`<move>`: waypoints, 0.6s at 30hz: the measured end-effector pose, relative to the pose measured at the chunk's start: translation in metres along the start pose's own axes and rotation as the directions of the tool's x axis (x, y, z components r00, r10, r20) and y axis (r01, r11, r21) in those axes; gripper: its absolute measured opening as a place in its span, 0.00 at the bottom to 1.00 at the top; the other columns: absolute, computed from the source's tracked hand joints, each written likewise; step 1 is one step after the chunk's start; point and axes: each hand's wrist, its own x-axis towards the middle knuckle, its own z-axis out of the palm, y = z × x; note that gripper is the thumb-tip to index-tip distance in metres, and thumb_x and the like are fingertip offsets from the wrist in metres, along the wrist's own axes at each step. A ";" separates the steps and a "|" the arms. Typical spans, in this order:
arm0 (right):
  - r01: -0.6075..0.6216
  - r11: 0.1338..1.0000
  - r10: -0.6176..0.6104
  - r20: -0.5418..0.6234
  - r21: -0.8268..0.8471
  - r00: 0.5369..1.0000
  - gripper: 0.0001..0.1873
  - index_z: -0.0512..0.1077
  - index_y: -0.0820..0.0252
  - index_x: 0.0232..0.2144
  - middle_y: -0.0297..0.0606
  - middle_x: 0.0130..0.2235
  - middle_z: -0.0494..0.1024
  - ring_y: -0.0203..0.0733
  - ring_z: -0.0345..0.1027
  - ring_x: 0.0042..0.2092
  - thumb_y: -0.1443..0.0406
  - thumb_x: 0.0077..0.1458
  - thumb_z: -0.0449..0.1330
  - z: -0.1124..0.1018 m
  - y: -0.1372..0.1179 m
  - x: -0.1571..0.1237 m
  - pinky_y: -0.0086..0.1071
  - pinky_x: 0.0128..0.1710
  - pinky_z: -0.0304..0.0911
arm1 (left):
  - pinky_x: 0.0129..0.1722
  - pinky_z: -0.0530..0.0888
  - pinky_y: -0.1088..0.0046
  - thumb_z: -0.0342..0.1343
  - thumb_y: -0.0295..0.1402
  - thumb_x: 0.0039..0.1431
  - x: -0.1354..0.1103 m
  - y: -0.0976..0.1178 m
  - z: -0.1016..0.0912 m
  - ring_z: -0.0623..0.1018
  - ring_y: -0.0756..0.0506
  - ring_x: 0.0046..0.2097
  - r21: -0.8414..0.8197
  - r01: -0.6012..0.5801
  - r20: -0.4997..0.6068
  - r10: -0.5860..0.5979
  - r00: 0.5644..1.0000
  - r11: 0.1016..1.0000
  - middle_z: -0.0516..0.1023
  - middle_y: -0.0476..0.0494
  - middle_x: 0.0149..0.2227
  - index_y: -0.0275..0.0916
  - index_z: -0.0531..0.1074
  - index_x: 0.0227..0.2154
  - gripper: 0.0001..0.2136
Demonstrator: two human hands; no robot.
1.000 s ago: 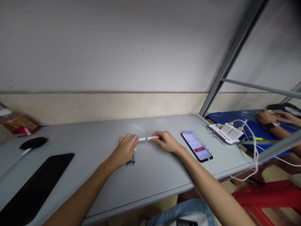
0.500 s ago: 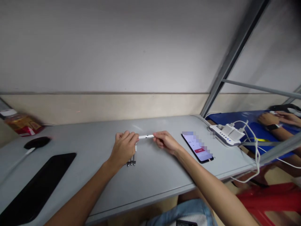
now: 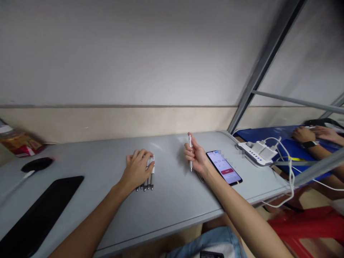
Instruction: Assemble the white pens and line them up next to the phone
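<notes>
Several white-and-grey click pens (image 3: 152, 179) lie side by side on the grey desk, their metal tips toward me. Over their upper parts rests my left hand (image 3: 137, 167), palm down with its fingers apart, hiding much of the row. My right hand (image 3: 198, 157) is closed around one white pen (image 3: 190, 165), held upright above the desk with its tip down. The thumb is near the pen's top end.
Right of my right hand lies a lit phone (image 3: 224, 166) with a timer, then a power strip (image 3: 254, 154) with white chargers and cables. A black mat (image 3: 43, 215), a dark corded puck (image 3: 37, 165) and a jar (image 3: 20, 141) are at left. Another person's hands (image 3: 305, 135) are over the blue table.
My left hand has let go of the pen both hands were holding level and lowered onto the row. My right hand has moved right with that pen, turning it upright.
</notes>
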 end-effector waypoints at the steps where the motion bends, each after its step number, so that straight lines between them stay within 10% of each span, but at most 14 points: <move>1: 0.007 1.000 -0.007 -0.003 -0.014 1.000 0.13 0.62 0.46 0.45 0.24 0.22 0.51 0.29 0.37 0.19 0.60 0.58 0.58 0.000 -0.001 0.000 0.22 0.15 0.35 | 0.42 0.60 0.59 0.47 0.36 0.61 0.000 0.000 0.001 0.68 0.39 0.46 -0.005 -0.001 0.007 0.001 1.000 1.000 0.73 0.42 0.42 0.43 0.69 0.39 0.08; 18: 0.054 0.992 -0.052 0.023 -0.112 0.998 0.16 0.61 0.44 0.46 0.23 0.22 0.50 0.29 0.35 0.18 0.59 0.56 0.59 0.003 -0.004 -0.001 0.22 0.15 0.33 | 0.43 0.60 0.60 0.49 0.37 0.60 -0.002 0.003 0.004 0.67 0.39 0.47 -0.098 0.017 0.091 -0.008 0.996 0.995 0.74 0.43 0.42 0.44 0.69 0.39 0.08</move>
